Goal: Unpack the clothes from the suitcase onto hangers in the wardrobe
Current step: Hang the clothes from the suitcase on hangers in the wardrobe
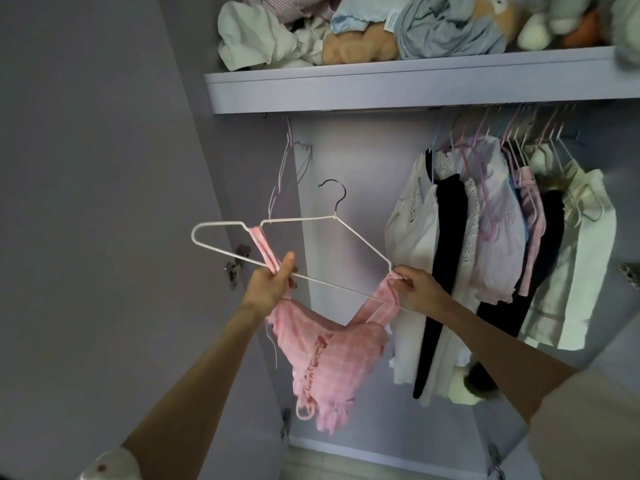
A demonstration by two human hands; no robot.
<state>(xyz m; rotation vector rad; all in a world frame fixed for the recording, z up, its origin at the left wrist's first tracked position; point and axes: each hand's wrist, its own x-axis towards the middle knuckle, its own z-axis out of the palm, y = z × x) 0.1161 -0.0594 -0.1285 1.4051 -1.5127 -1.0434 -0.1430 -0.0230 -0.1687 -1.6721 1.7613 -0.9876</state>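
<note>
Nearest us, our left hand [273, 280] gripped the bottom bar of the white hanger [294, 244] together with one strap of the pink top [329, 362], fingers curled round both. Our right hand [414, 289] pinched the other strap between thumb and fingertips right at the hanger's right shoulder, where the wire bends. The top hung below the bar in front of the open wardrobe, its body sagging between our hands, its left strap already looped over the left arm of the hanger. To finish well, we judged that the right strap had to be lifted over the shoulder bend and seated in the dip, while the left hand kept the hanger level so the first strap would not slide off. The hanger's long axis ran left to right, tilted down toward the right, with its dark hook [332, 194] pointing up and away toward the rail. Farther back, a row of hung clothes [485, 237] crowded the right end of the rail, a spare hanger [284, 174] hung at its left end, and the shelf [415, 84] above carried soft toys and crumpled fabric.
</note>
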